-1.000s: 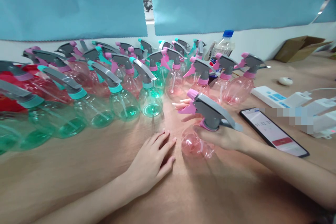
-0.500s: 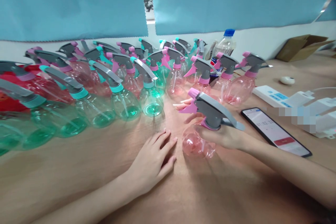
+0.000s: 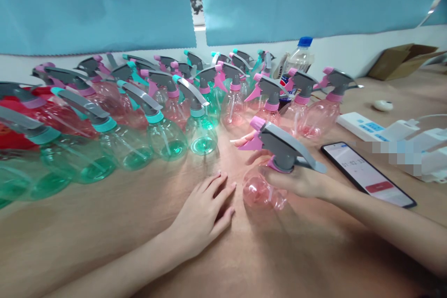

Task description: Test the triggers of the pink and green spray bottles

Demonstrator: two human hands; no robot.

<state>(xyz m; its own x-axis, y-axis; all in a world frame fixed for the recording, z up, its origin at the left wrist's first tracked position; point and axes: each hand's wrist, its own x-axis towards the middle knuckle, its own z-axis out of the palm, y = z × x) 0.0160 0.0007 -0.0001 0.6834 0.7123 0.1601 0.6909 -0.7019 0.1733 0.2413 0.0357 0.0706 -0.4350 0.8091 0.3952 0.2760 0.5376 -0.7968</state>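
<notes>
Head view: the right hand is wrapped around the pink spray bottle just below its spray head, thumb on the near side, fingers extending behind the trigger. The bottle is approximately upright at the table, between the left hand and the phone. The left hand lies palm down, fingers slightly spread, grasping nothing. Green spray bottles stand farther left.
</notes>
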